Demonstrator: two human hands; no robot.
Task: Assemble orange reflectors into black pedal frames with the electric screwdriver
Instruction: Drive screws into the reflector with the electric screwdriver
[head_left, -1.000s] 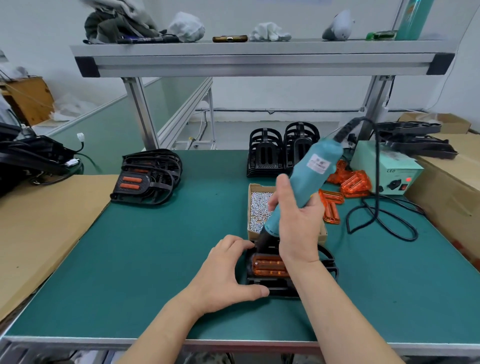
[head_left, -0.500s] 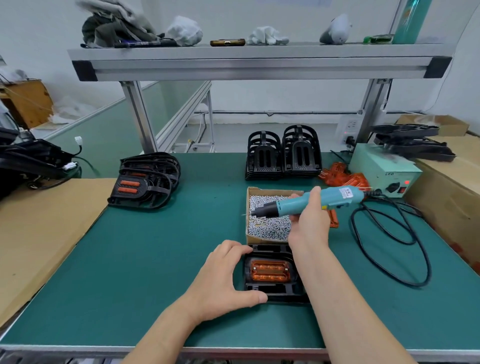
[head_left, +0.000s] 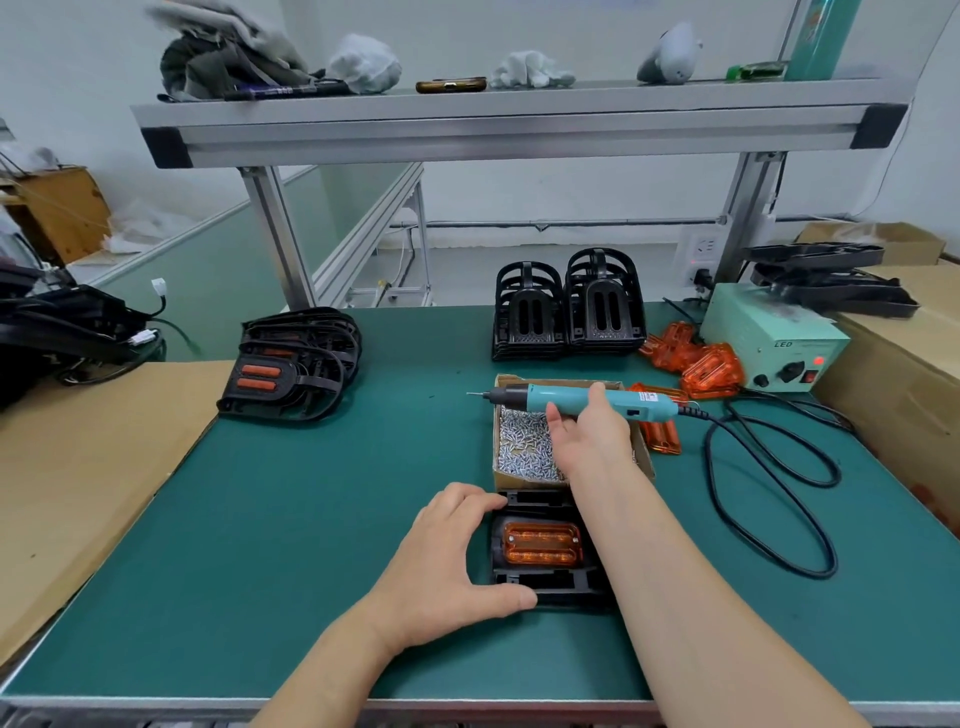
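Directly at the near middle of the table (head_left: 311, 519), one black pedal frame (head_left: 545, 584) lies flat with an orange reflector (head_left: 540, 543) seated in its centre. Left hand (head_left: 447, 566): grip curled round the frame's left side, thumb on the near edge, fingers on the far edge. Right hand (head_left: 592, 441): grip closed round the electric screwdriver (head_left: 561, 400), held level above the cardboard screw box (head_left: 519, 482) just behind the frame — bit pointing left. Loose reflectors (head_left: 711, 369) lie right of the box, beside a pale green power unit (head_left: 769, 343); the screwdriver's black cable (head_left: 769, 519) loops over the table. Empty frames (head_left: 569, 312) stand at the back; fitted pedals (head_left: 291, 364) are stacked at far left.
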